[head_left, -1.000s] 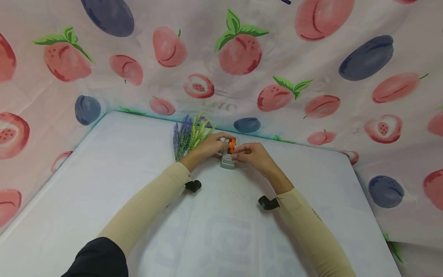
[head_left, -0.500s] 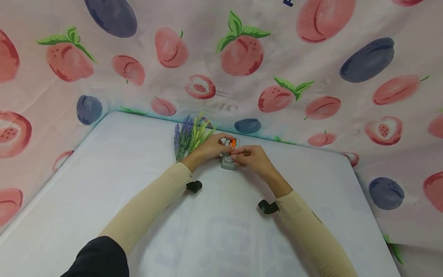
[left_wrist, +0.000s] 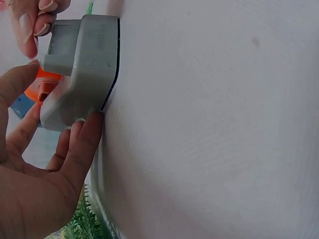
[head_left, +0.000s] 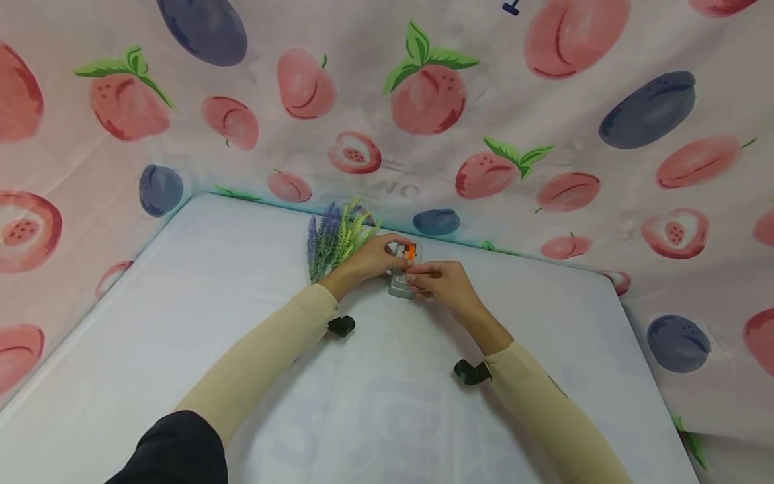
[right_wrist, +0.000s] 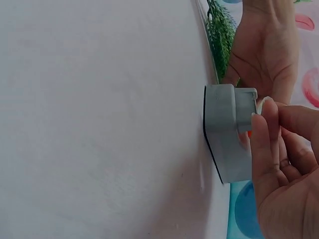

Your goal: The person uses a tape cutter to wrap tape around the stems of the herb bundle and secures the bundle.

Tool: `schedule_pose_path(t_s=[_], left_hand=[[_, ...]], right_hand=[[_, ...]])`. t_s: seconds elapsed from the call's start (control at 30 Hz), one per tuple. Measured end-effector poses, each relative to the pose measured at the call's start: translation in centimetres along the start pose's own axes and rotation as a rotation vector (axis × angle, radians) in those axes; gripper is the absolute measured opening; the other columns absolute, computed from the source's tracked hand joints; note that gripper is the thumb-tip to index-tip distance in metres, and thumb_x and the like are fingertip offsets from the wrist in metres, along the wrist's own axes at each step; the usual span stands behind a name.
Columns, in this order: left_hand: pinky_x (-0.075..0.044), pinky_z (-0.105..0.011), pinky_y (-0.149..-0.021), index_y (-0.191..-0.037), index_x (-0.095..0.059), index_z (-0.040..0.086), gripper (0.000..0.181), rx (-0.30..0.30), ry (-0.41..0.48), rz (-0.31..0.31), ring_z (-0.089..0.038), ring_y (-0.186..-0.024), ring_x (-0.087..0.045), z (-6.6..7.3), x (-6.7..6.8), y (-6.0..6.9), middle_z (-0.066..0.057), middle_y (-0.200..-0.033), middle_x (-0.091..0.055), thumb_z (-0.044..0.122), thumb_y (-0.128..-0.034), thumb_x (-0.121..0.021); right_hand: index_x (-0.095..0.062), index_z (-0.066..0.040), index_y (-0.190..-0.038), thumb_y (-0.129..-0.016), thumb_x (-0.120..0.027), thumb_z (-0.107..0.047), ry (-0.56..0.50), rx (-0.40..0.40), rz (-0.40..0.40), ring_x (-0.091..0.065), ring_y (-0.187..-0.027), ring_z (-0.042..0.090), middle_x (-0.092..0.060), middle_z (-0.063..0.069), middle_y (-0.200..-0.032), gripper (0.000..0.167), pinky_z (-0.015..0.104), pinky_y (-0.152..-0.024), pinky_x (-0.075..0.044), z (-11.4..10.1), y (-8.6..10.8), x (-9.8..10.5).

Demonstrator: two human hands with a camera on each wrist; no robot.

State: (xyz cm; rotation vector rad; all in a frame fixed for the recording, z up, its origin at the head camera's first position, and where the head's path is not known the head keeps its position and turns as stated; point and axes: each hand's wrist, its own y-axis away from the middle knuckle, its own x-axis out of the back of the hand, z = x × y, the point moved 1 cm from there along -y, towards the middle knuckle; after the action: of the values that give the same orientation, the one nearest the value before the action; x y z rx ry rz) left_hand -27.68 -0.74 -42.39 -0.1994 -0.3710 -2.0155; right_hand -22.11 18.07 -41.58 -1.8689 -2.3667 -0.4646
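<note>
A grey tape dispenser with an orange core stands near the table's back edge. My left hand holds the dispenser from its left side, thumb at the top by the orange core and other fingers along the side. From the right, my right hand pinches at the toothed front end of the dispenser, thumb and fingertips together. A pale sliver of tape shows at those fingertips; most of it is hidden by the fingers.
Artificial lavender and yellow-green sprigs lie just left of the left hand and wrist. A fruit-patterned cloth rises behind the white table, close behind the dispenser.
The right hand has moved slightly toward the front of the dispenser, fingertips still together. The left hand keeps its hold. The head view has shifted slightly.
</note>
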Motion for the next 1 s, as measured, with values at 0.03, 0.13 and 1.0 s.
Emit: schedule_pose_path(t_s=[0.03,0.13,1.0], left_hand=[[-0.055,-0.044,-0.075,-0.138,-0.062,0.024,0.045,0.0,0.0,-0.001,-0.033,-0.091,-0.061,0.0,0.0,0.0,-0.012,-0.101,-0.064,0.025,-0.0942,-0.075],[-0.055,-0.044,-0.075,-0.138,-0.062,0.024,0.047,-0.005,-0.003,0.001,-0.033,-0.09,-0.061,0.0,0.0,-0.1,-0.011,-0.099,-0.064,0.025,-0.0936,-0.076],[-0.056,-0.044,-0.078,-0.138,-0.062,0.023,0.048,-0.019,-0.023,0.005,-0.023,-0.085,-0.057,-0.2,0.0,-0.2,-0.011,-0.102,-0.062,0.026,-0.0933,-0.077]], right_hand=[[-0.072,0.008,-0.116,-0.096,-0.071,-0.011,-0.004,-0.001,0.002,-0.073,-0.081,0.014,-0.075,0.018,-0.107,0.027,0.031,-0.075,-0.061,0.0,0.1,0.0],[-0.072,0.008,-0.116,-0.097,-0.07,-0.01,-0.017,-0.004,0.011,-0.073,-0.081,0.015,-0.075,0.016,-0.104,0.026,0.03,-0.075,-0.061,-0.1,0.3,-0.1],[-0.069,0.004,-0.121,-0.095,-0.07,-0.005,-0.054,-0.001,-0.007,-0.075,-0.084,0.022,-0.075,0.016,-0.098,0.027,0.032,-0.076,-0.061,0.2,2.6,-0.5]])
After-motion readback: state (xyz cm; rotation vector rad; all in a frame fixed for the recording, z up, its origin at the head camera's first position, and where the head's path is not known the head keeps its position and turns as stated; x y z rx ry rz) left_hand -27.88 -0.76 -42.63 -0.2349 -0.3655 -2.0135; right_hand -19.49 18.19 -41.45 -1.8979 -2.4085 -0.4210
